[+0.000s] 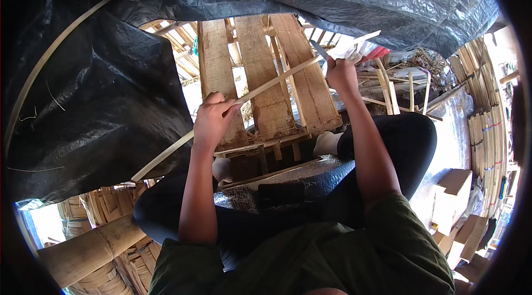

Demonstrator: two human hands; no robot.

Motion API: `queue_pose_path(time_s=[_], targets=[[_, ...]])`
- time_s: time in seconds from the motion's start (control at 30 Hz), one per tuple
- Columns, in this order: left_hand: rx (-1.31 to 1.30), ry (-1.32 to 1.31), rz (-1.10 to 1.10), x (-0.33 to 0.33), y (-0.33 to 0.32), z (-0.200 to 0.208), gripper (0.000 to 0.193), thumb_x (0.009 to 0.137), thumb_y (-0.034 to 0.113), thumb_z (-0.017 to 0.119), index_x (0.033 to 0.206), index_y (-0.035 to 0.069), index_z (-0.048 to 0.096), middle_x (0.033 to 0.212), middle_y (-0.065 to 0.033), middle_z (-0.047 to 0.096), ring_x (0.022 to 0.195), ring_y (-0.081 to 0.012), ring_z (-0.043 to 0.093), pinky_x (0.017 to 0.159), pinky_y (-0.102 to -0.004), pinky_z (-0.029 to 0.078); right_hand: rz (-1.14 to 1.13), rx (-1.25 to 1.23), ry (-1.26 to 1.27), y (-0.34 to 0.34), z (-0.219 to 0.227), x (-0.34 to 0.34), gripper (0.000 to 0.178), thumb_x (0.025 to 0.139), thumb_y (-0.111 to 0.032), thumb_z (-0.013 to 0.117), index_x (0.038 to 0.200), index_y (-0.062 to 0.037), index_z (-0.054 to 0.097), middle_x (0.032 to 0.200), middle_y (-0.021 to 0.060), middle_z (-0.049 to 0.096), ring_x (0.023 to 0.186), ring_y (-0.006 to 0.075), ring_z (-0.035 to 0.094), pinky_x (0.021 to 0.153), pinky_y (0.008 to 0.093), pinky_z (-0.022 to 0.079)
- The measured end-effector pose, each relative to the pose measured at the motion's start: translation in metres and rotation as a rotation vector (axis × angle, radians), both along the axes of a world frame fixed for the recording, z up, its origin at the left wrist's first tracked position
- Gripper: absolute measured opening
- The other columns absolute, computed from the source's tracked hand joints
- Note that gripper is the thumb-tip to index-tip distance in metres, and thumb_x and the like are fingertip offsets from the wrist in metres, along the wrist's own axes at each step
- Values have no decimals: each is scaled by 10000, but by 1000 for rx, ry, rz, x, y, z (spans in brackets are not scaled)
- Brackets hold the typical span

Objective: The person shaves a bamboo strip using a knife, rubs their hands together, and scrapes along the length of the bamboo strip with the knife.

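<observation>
While left hand grips strip, right hand holds knife; planks below.

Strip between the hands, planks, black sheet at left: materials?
Strip: likely split bamboo, maybe wood; pale tan, slim, looks uncoated.
Planks: wood, seemingly rough-sawn and unpainted; brown grain and stains show.
Black sheet: probably plastic tarp, semi-gloss; creases catch light.

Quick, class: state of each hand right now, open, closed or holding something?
Left hand: closed, holding the pale strip.
Right hand: closed, holding a grey-bladed knife.
</observation>
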State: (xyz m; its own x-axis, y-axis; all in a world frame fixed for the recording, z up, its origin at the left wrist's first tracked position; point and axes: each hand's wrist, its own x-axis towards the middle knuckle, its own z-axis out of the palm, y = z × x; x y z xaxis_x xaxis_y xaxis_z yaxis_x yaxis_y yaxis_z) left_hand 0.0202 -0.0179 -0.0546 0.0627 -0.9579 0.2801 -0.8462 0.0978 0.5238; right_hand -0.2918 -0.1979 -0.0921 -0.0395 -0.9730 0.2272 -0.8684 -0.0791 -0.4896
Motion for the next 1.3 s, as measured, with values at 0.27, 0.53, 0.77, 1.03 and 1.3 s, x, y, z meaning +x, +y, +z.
queue_pose_path(time_s=[0.27,0.53,0.77,1.03,1.3], targets=[[-50,-47,0,-5,3,-2,220,901,275,783,1009,84,802,790,-113,557,728,-304,613,640,-422,485,35,279,61,-4,6,0,567,1055,-404,459,906,68,736,878,332,712,898,512,709,838,556,572],[-34,-21,59,-5,1,-2,254,877,269,810,1039,74,802,772,-127,541,692,-308,599,630,-407,464,111,346,99,2,24,6,540,1054,-405,473,947,48,748,881,337,714,898,467,735,821,530,584],[-10,-70,44,-5,2,-4,225,926,330,749,1008,129,810,781,-118,535,718,-315,617,641,-449,481,65,434,-42,9,28,15,553,1037,-398,501,933,90,738,933,368,704,962,528,703,897,550,557],[-32,-73,37,-5,2,-6,272,938,347,734,977,87,802,802,-132,547,757,-329,632,658,-469,494,112,329,166,13,33,23,562,1055,-410,483,945,73,746,917,336,724,952,469,731,854,527,574],[10,-31,54,-3,0,-8,281,929,398,738,996,135,810,825,-122,555,790,-327,636,670,-465,485,190,378,143,18,47,35,611,1078,-446,477,1053,118,710,889,319,731,746,430,744,652,485,579]])
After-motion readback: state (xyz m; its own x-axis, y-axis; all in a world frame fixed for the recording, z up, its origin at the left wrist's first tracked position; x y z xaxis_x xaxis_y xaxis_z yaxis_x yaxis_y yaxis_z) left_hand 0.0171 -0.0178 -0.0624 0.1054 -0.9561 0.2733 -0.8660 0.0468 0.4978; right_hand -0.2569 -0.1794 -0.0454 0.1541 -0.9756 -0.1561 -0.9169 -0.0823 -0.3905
